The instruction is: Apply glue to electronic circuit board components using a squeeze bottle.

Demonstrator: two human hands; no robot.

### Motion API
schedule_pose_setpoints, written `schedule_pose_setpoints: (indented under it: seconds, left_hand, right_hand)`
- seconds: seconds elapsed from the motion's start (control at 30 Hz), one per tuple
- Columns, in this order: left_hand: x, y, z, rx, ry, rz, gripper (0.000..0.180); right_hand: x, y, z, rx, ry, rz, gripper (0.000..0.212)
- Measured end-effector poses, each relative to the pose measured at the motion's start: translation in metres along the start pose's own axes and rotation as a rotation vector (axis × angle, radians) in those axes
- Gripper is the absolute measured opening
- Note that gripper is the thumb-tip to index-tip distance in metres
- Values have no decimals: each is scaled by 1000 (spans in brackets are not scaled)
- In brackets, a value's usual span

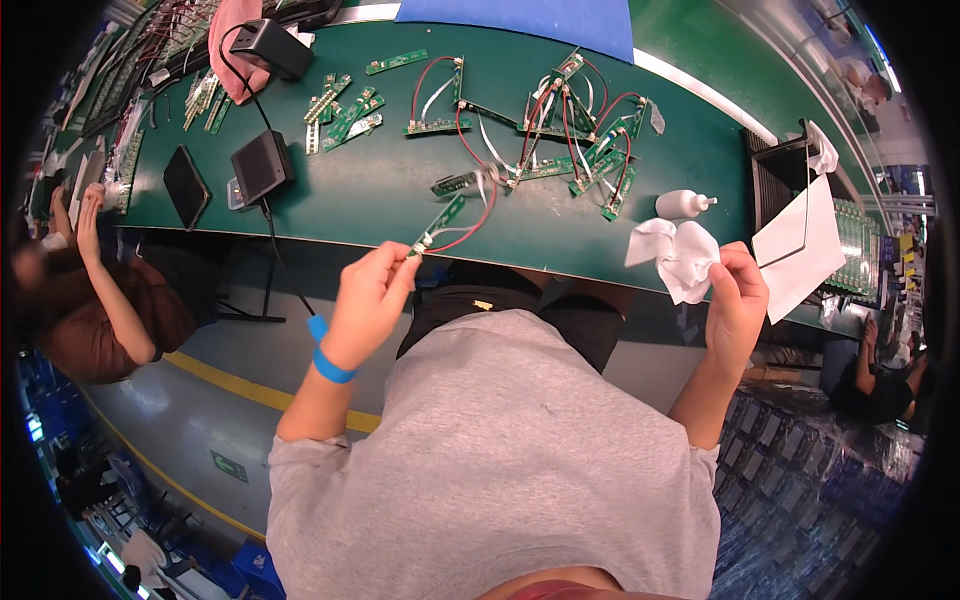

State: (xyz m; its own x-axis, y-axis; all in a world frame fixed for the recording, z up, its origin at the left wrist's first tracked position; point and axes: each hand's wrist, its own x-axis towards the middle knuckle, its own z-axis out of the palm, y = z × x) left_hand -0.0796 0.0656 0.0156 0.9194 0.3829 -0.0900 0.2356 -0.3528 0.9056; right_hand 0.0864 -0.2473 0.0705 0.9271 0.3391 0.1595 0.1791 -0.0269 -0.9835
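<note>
My left hand (375,290), with a blue wrist strap (332,368), pinches the lower end of a narrow green circuit board (440,222) over the table's near edge. Red and white wires run from this board up toward a chain of similar wired boards (545,165) on the table. Over at the right, my right hand (738,290) is closed on a crumpled white cloth or tissue (684,258). Just beyond the cloth, a small white squeeze bottle (684,204) lies on its side.
Loose circuit boards (345,112) lie on the green table (380,200), left of the wired chain. A dark phone (186,187), a black box (260,165) with a cable and a pink cloth (232,45) are farther left. A black rack (775,190) stands at right. Other people sit on both sides.
</note>
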Motion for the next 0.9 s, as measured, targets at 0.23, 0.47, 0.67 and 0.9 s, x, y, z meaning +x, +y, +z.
schedule_pose_setpoints:
  seconds: [0.23,0.47,0.67,0.9]
  left_hand:
    - [9,56,-41,182,-20,260,6]
    - [39,98,-56,4,-413,305,12]
    - [68,122,-49,10,-697,398,16]
    - [80,136,-42,67,-817,473,17]
  right_hand:
    - [19,-39,23,-38,-106,-189,9]
    - [52,-78,60,-345,-423,-467,9]
    - [75,-86,85,-409,-724,-412,12]
    - [69,-91,94,-363,-816,-299,9]
